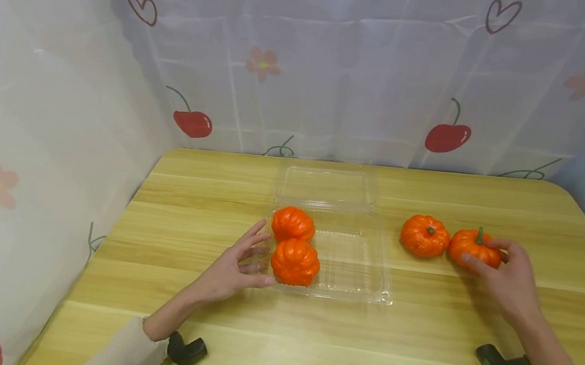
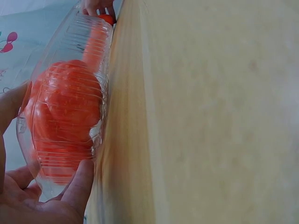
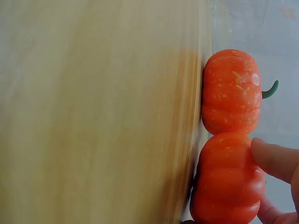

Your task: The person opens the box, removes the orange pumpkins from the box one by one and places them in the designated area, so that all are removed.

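Observation:
A clear plastic clamshell box (image 1: 349, 275) lies with its lid (image 1: 327, 187) folded back. Two orange toy pumpkins, a rear one (image 1: 293, 224) and a front one (image 1: 295, 262), sit along its left side. My left hand (image 1: 229, 269) is at the box's left side, fingers spread and thumb by the front corner; in the left wrist view the thumb (image 2: 80, 184) touches the clear wall. To the right, my right hand (image 1: 513, 282) holds a green-stemmed pumpkin (image 1: 468, 246) between thumb and fingers. Another pumpkin (image 1: 424, 236) touches it on the left.
The wooden table (image 1: 305, 348) reaches back to a patterned cloth (image 1: 338, 78), with more cloth at the left (image 1: 41, 133). A black curved piece is at each wrist, left (image 1: 186, 350) and right (image 1: 499, 361).

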The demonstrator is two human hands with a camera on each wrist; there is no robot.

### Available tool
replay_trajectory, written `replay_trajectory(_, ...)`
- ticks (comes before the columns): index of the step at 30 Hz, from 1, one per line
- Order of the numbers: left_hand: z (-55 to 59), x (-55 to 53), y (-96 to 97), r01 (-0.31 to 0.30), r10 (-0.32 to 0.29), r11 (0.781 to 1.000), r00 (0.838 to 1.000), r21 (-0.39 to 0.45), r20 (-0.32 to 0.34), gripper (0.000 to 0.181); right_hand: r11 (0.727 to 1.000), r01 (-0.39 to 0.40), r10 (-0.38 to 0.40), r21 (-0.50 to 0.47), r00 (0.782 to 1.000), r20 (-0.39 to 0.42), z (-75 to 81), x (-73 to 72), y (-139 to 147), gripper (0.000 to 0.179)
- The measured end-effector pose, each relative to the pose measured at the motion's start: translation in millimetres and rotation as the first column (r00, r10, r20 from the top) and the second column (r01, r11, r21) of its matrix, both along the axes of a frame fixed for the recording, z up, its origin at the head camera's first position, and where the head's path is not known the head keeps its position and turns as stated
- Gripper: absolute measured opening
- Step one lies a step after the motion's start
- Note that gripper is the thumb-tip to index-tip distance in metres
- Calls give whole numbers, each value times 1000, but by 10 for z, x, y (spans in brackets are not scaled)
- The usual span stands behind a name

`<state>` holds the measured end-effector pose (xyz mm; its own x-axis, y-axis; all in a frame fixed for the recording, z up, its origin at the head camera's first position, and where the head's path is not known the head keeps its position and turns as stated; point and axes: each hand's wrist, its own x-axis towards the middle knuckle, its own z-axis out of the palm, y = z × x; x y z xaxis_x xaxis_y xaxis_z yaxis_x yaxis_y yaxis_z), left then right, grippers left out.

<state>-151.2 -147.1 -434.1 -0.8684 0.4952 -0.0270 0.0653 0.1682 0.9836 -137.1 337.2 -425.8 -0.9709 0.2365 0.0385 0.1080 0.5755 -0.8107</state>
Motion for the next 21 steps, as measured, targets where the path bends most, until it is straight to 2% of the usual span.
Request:
replay_trajectory(6,1,5,4,0,0,1000,1000,0,-3,90,998,-17,19,60,999,-29,-25,1,-15,63)
replay_trajectory(21,1,5,2,2,-2,1000,1000,9,2,90,997,-24,27,79,999,-41,-60,-6,-18,62)
